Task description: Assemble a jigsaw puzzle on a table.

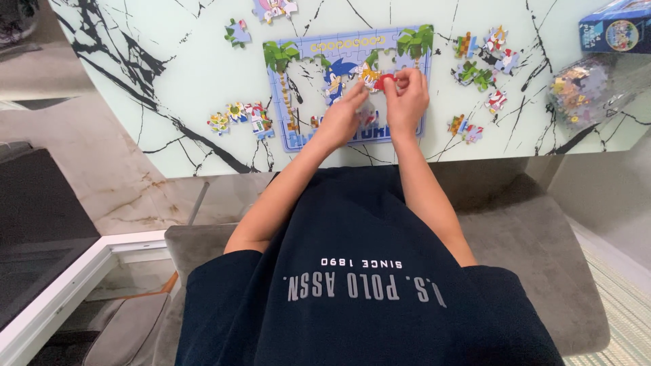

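Red puzzle piece (386,80) pinched, half hidden by right hand (407,102), left hand (341,116) touching

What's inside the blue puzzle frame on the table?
Inside the puzzle frame sit joined pieces: palm trees, a blue cartoon character and bare tabletop gaps. The left hand and right hand pinch a red piece there, and they cover the lower middle.

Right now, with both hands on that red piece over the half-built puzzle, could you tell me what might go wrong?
The right hand and left hand press the small red puzzle piece among loosely joined pieces of the blue-bordered jigsaw puzzle; forcing it might shift them. The clear plastic bag of pieces sits near the marble-patterned table edge and could slide off.
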